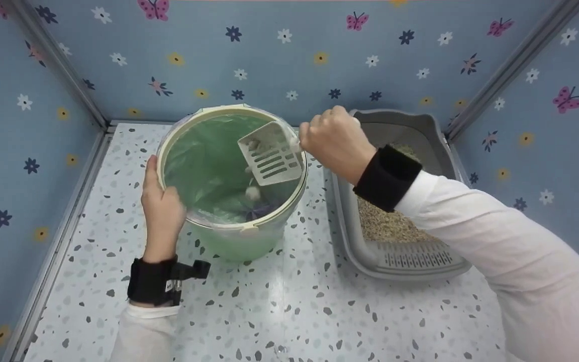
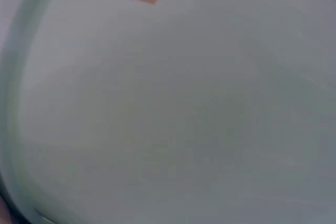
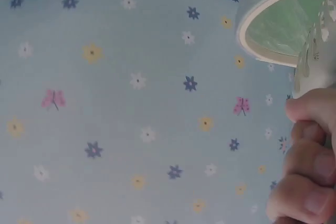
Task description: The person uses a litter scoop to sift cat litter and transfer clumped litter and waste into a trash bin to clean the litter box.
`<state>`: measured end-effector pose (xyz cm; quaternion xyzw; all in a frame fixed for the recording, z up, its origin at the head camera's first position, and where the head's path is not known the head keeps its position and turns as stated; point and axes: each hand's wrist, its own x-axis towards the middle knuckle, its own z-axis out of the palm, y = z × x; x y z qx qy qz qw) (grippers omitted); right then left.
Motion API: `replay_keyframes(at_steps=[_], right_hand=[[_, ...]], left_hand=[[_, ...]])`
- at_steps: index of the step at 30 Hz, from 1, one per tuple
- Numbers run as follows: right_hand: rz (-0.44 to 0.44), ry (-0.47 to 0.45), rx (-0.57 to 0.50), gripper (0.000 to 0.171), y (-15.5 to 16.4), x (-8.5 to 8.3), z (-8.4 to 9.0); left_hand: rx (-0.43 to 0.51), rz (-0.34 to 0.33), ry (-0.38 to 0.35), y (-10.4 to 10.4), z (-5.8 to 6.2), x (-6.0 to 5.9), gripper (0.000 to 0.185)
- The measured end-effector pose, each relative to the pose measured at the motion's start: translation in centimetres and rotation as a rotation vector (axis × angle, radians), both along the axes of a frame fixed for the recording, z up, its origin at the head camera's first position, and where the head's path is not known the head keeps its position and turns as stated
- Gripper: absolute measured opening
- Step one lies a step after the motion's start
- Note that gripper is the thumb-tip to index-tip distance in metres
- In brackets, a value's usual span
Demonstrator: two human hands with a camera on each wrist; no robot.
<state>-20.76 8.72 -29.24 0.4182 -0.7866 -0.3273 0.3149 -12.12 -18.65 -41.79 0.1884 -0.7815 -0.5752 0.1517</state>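
surface: speckled terrazzo floor (image 1: 289, 311) | on it: green-lined bin (image 1: 239, 241) (left), grey litter tray (image 1: 405, 261) beside it, apart

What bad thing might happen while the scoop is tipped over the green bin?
The white slotted plastic scoop hangs over the right rim of the round green bag-lined bin, so clumps might drop onto the speckled floor. The left hand holds only the rim, so the bin could tip. The right hand grips the handle.

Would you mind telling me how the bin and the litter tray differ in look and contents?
The bin is round, pale green and lined with a green bag; the litter tray is grey and roughly rectangular. The bin stands tall, the litter tray low. The bin holds a few clumps, the litter tray a bed of tan granules. Both sit on the speckled floor.
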Motion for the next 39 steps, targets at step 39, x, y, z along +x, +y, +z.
replay_keyframes(at_steps=[39], right_hand=[[-0.406, -0.315, -0.733, 0.023, 15.7, -2.9, -3.1]], left_hand=[[-0.001, 0.006, 0.012, 0.0, 0.0, 0.0, 0.065]])
